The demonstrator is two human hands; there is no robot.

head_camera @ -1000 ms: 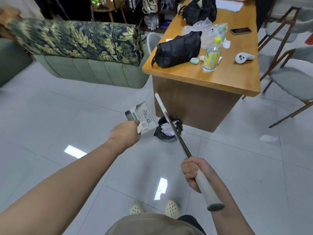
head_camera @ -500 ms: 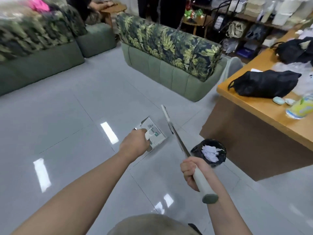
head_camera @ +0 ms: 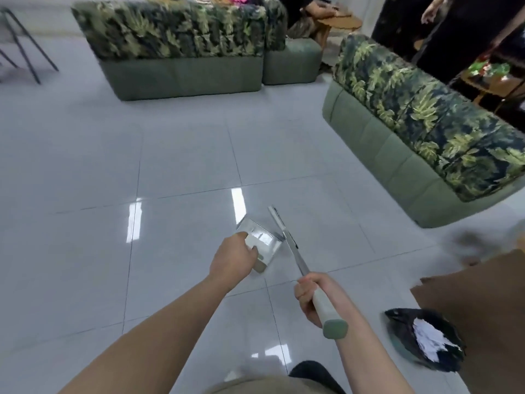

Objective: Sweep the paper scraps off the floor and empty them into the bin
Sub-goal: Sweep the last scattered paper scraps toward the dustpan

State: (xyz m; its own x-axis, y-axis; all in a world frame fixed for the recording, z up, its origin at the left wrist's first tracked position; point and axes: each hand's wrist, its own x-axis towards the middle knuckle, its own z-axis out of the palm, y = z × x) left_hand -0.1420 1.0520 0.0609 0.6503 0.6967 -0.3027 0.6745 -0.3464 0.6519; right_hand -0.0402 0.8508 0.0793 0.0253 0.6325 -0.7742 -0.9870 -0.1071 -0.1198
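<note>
Pale glossy floor tiles [head_camera: 85,172] fill most of your view now, with two leaf-patterned green sofas [head_camera: 181,49] across the back; half a second ago one sofa sat centre and the wooden surface [head_camera: 483,302] took up the right side, whereas now only its brown end panel shows at the lower right, so your head has turned left. The bin [head_camera: 423,336], which was just beyond your right hand, now sits low at the right edge beside that panel, black-lined, with white paper scraps [head_camera: 426,338] inside it.

Your left hand [head_camera: 233,258] reaches forward with the arm nearly straight, fingers curled round the handle of the dustpan [head_camera: 260,241], held above the floor and tilted; motion blur hides whether anything lies in it. Just to its right, the broom [head_camera: 287,237] handle slants up and away from you, its metal shaft close beside the dustpan. Your right hand [head_camera: 309,297] grips the pale grip near its capped end, fist closed, wrist bent inward.
</note>
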